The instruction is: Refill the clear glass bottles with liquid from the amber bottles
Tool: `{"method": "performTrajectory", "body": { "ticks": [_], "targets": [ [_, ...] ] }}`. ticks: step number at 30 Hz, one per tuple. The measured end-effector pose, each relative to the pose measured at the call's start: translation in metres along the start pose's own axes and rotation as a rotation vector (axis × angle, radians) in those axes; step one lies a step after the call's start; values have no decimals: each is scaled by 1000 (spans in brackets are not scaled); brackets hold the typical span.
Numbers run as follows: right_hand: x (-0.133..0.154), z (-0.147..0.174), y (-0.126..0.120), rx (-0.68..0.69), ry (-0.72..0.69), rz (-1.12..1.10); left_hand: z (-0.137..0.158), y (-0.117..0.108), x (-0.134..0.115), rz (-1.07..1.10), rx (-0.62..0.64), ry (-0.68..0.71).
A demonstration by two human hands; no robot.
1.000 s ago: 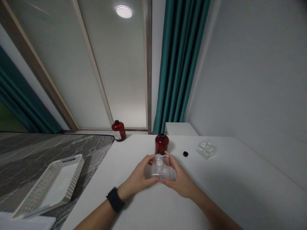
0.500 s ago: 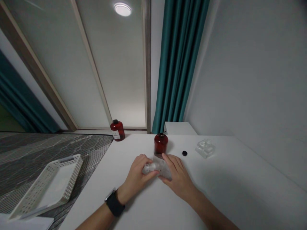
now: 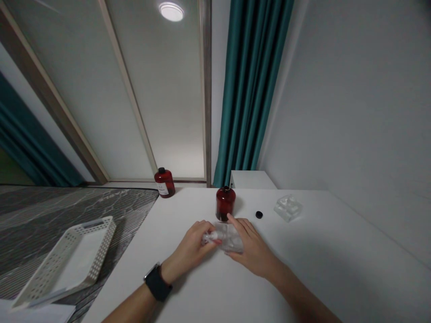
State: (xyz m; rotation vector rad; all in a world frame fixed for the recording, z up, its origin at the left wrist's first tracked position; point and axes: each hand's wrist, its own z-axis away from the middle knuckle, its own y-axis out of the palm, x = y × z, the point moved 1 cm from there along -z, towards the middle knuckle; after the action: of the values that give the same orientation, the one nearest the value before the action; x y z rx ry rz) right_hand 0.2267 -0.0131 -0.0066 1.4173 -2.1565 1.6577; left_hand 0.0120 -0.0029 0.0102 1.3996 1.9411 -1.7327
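A clear, see-through bottle (image 3: 229, 237) lies sideways between my hands, low over the white table. My left hand (image 3: 194, 244), with a dark watch on its wrist, pinches the neck end between thumb and fingers. At the other end, my right hand (image 3: 251, 249) is wrapped round the bottle's body. Just beyond stands a dark red bottle (image 3: 225, 202) with no cap on its neck. A small black cap (image 3: 259, 215) lies on the table to the right of it. What exactly tops the clear bottle is partly hidden by my left fingers.
Another red bottle (image 3: 164, 184), with a black cap and white label, stands at the table's far left corner. Crumpled clear plastic (image 3: 288, 208) lies to the right on the white table (image 3: 323, 269). A white perforated basket (image 3: 101, 255) sits left, below the table edge.
The clear bottle has turned slightly and shifted a little to the right in my hands. Its body shows more plainly now. Both hands keep hold, and the other things stay put.
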Motion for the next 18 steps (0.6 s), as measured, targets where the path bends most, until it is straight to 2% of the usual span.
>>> {"method": "performTrajectory", "body": {
  "ticks": [4, 7, 13, 18],
  "targets": [
    [2, 1, -8, 59, 101, -136, -1, -5, -5, 36, 56, 20],
    [1, 2, -8, 61, 121, -158, -1, -6, -3, 7, 42, 25],
    [-4, 2, 2, -18, -49, 2, -1, -2, 5, -88, -55, 61],
    [-3, 2, 2, -64, -147, 90, -3, -2, 3, -82, -41, -2]
  ]
}}
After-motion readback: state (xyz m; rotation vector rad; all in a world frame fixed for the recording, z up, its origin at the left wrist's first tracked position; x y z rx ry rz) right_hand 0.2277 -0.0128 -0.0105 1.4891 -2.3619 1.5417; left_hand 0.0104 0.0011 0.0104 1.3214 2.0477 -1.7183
